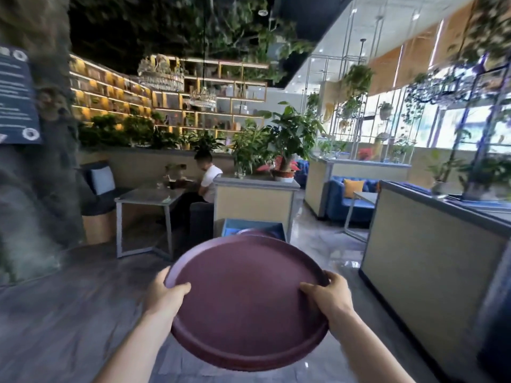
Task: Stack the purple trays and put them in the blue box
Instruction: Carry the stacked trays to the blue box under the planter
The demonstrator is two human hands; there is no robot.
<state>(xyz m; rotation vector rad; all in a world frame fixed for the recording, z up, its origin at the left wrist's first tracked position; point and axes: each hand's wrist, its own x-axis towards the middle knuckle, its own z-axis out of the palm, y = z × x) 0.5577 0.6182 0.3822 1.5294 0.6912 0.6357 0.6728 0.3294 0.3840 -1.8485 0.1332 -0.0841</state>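
Observation:
I hold a round purple tray (246,299) flat in front of me, low in the middle of the view. My left hand (166,293) grips its left rim, thumb on top. My right hand (329,295) grips the right rim the same way. Straight ahead on the floor stands the blue box (229,226), open on top. The rim of another purple tray (255,231) shows inside it, just above the far edge of the tray I carry. The held tray hides most of the box.
A beige partition counter (255,203) with potted plants rises behind the box. A long partition (431,261) runs along the right. A grey table (149,217) stands at left, with a seated person (207,181) beyond it. A rock-like pillar (33,161) fills the far left.

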